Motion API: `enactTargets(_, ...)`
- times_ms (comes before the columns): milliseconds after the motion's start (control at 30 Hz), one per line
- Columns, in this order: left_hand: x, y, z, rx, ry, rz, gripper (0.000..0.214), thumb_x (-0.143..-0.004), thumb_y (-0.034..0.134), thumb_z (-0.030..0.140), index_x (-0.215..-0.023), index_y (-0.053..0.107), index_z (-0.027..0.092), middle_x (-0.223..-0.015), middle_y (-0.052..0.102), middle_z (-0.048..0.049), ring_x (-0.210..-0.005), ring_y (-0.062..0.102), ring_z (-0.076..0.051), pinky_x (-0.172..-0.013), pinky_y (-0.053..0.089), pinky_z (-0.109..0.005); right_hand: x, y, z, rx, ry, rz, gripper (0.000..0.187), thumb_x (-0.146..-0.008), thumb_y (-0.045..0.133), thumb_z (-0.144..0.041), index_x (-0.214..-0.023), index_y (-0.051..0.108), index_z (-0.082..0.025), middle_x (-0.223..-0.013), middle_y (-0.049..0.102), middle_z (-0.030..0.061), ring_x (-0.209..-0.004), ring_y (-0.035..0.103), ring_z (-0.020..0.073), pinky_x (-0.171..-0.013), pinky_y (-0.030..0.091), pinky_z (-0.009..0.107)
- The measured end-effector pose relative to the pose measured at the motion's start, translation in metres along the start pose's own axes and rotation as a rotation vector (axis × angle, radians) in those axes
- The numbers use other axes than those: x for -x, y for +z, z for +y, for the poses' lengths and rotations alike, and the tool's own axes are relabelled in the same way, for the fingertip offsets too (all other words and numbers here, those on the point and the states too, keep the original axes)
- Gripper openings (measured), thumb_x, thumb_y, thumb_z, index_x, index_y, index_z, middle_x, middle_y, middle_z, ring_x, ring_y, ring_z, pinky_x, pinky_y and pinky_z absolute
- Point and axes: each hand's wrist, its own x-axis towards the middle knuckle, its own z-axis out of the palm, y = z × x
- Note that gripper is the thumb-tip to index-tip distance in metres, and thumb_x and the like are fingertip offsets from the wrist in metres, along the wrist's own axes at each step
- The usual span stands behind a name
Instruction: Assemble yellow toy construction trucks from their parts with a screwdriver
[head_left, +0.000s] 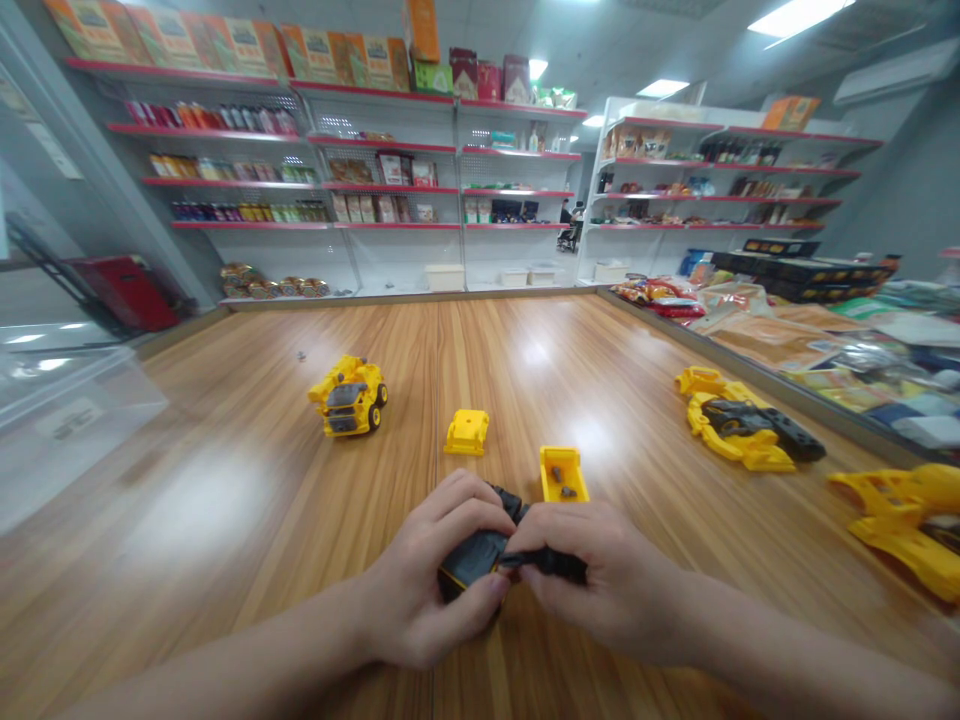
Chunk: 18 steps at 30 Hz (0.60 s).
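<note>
Near the table's front edge, my left hand [431,575] is closed around a dark toy truck body [474,557] with a thin yellow edge. My right hand [611,575] grips a black screwdriver-like tool [559,563], its narrow end against the truck body. Fingers cover much of both things, and the exact contact point is hidden. Just beyond my right hand sits a yellow toy dump bed [553,465] with a few small dark screws [562,482] in it. A yellow toy cover piece [467,431] lies farther up, past my left hand.
A yellow toy truck [349,397] stands at the left. Yellow and black toy parts [742,420] and a larger yellow toy piece [904,515] lie at the right. A clear plastic bin [75,420] is at the left edge; packaged goods [795,335] lie beyond the right rim.
</note>
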Motion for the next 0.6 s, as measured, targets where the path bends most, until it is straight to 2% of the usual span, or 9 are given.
enactTargets(167,0.0015,0.001,-0.0013,0.016,-0.027,0.002,0.032,-0.079,0.059,0.013,-0.11,0.052,0.015,-0.098,0.053,-0.0104,-0.09,0.053,-0.022,-0.079,0.047,-0.037,0.0014,-0.0022,0.001,-0.046,0.064,-0.041,0.013,-0.085,0.054,-0.01,-0.093,0.063,-0.017,-0.082,0.067,0.0022,-0.071,0.061,0.0124,-0.066,0.047,0.023)
enactTargets(333,0.0029,0.001,-0.0009,0.012,-0.037,-0.009,0.027,-0.081,0.059,0.013,-0.107,0.054,0.015,-0.098,0.051,-0.0094,-0.091,0.053,-0.021,-0.08,0.047,-0.035,-0.0013,-0.0016,-0.0033,-0.102,0.075,-0.016,0.012,-0.082,0.055,-0.009,-0.088,0.063,-0.015,-0.077,0.066,0.0012,-0.066,0.059,0.0109,-0.06,0.045,0.02)
enactTargets(600,0.0002,0.0012,0.0003,0.03,-0.031,-0.003,0.024,-0.081,0.058,0.012,-0.105,0.055,0.014,-0.098,0.052,-0.0095,-0.091,0.053,-0.021,-0.08,0.047,-0.035,-0.0021,0.0014,-0.0015,-0.152,0.114,0.009,0.013,-0.08,0.055,-0.006,-0.085,0.064,-0.015,-0.075,0.065,0.0001,-0.066,0.058,0.0099,-0.061,0.045,0.018)
